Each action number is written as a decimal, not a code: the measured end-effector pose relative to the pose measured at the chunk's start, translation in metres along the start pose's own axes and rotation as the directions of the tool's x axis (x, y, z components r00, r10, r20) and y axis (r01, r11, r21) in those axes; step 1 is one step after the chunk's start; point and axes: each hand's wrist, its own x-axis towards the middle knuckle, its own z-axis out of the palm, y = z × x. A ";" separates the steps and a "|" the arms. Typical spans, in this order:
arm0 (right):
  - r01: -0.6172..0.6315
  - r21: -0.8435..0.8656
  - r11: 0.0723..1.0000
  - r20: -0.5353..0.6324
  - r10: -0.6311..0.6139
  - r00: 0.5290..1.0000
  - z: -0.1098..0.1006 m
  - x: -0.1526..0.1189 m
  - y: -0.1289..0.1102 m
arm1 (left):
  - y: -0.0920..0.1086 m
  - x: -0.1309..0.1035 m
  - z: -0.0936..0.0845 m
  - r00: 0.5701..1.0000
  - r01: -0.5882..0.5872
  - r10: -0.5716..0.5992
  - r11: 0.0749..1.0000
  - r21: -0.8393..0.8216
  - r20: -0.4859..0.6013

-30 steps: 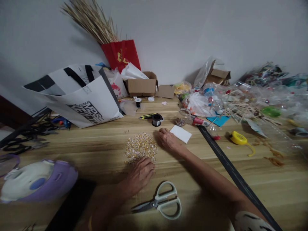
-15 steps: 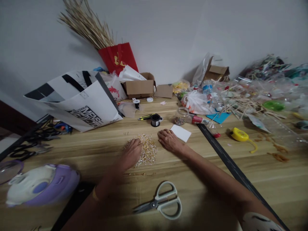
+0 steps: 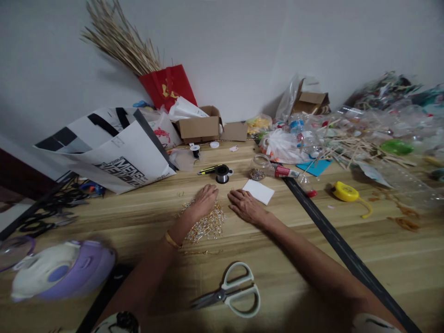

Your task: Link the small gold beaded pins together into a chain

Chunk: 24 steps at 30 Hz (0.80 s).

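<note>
My left hand (image 3: pixel 206 200) is over the far edge of a pile of small gold and clear beads or findings (image 3: pixel 208 224). Its fingers reach forward, slightly bent; whether a small piece is under the fingertips is hidden. To the right of the pile, my right hand (image 3: pixel 247 206) lies flat on the wooden table with fingers outstretched, beside a white card (image 3: pixel 258 191). Just beyond both hands stands a spool of silver wire (image 3: pixel 222 174). Nearer to me are a thin gold chain (image 3: pixel 203 252) and white-handled scissors (image 3: pixel 239 289).
A yellow-black cutter (image 3: pixel 208 169) and a jar of beads (image 3: pixel 258 167) are farther back. A white paper bag (image 3: pixel 114 157) and purple-white device (image 3: pixel 69 269) stand left. Right lie a yellow tape measure (image 3: pixel 345 192), sticks (image 3: pixel 350 150) and plastic bottles. A cardboard box (image 3: pixel 199 128) is by the wall.
My left hand has moved forward and slightly right, from the pile's left side to its far edge. My right hand has stayed nearly in place.
</note>
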 end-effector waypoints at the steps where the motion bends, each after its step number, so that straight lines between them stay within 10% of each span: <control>1: -0.001 0.003 1.000 -0.004 0.001 1.000 0.000 0.000 0.000 | -0.001 0.003 0.001 1.000 -0.002 0.002 1.000 -0.004 -0.001; 24: -0.011 0.008 1.000 0.002 0.011 1.000 0.002 -0.002 0.002 | -0.011 0.007 0.003 0.999 -0.008 0.005 0.998 -0.069 -0.042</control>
